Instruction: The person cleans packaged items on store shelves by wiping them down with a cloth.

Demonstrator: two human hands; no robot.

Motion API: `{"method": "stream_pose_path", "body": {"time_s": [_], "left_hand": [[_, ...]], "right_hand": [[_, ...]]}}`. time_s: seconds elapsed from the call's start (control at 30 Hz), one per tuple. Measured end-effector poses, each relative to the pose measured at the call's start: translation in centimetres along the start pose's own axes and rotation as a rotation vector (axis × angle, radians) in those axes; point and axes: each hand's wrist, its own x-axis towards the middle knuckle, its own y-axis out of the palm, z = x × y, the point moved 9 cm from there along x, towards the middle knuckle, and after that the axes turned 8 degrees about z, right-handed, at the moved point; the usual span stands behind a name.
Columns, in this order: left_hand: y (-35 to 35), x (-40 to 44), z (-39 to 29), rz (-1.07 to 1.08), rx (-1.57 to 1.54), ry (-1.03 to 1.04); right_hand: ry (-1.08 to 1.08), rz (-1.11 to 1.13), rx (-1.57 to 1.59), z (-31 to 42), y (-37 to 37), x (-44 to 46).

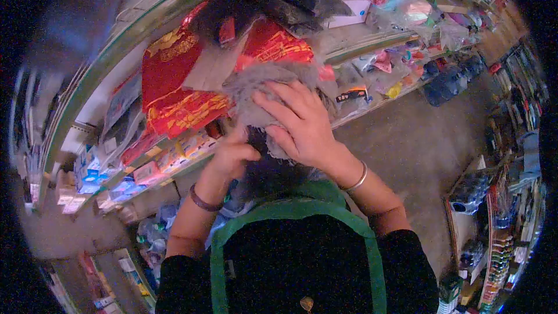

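Note:
A grey, fuzzy-looking cloth (pixel 244 96) is bunched up in front of the shelf, above the green-trimmed apron I wear. My right hand (pixel 305 122) lies across it with the fingers bent over its surface, gripping it; a silver bangle circles that wrist. Just below and to the left, my left hand (pixel 231 156) is closed, its thumb pointing right, at the lower edge of the cloth. What its fingers hold is blurred and hidden. Between the two hands shows a dark patch (pixel 256 136), too unclear to name.
Red and gold printed packages (pixel 168 78) sit on the shelf behind the cloth. Small boxes (pixel 157 171) line a lower shelf at left. Plastic-wrapped goods (pixel 412 11) fill the shelf at upper right. Stocked racks (pixel 497 238) stand at right beside the grey floor (pixel 424 157).

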Motion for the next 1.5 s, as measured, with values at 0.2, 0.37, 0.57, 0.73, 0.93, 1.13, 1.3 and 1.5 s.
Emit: {"method": "stream_pose_path", "body": {"time_s": [0.2, 0.37, 0.57, 0.73, 0.93, 1.13, 1.3, 1.5], "left_hand": [[-1.0, -0.1, 1.7, -0.039, 0.051, -0.074], [0.2, 0.7, -1.0, 0.067, -0.025, 0.142], [-1.3, 0.4, -2.4, 0.012, 0.056, 0.199], [0.4, 2.2, -3.4, 0.143, 0.081, 0.227], [-1.0, 2.7, -1.2, 0.07, 0.025, 0.06], [-0.2, 2.5, -1.4, -0.001, 0.078, 0.044], [-0.5, 4.1, 0.1, 0.2, 0.069, -0.057], [1.1, 3.6, -0.9, 0.15, 0.194, -0.091]], "right_hand": [[-0.186, 0.037, 0.005, 1.5, -1.4, 1.7], [-0.023, -0.108, 0.052, -4.7, -2.4, -1.8], [0.699, -0.009, 0.003, -16.4, -1.6, -9.3], [0.492, -0.717, 2.201, -15.6, 0.8, -11.8], [0.611, -0.76, 2.077, -13.2, 1.0, -14.8], [0.735, -0.869, 1.708, -13.4, -0.8, -17.0], [0.695, -0.619, 1.243, -16.7, -3.0, -16.8], [0.546, -0.817, 1.111, -14.6, -9.1, -15.3]]}}
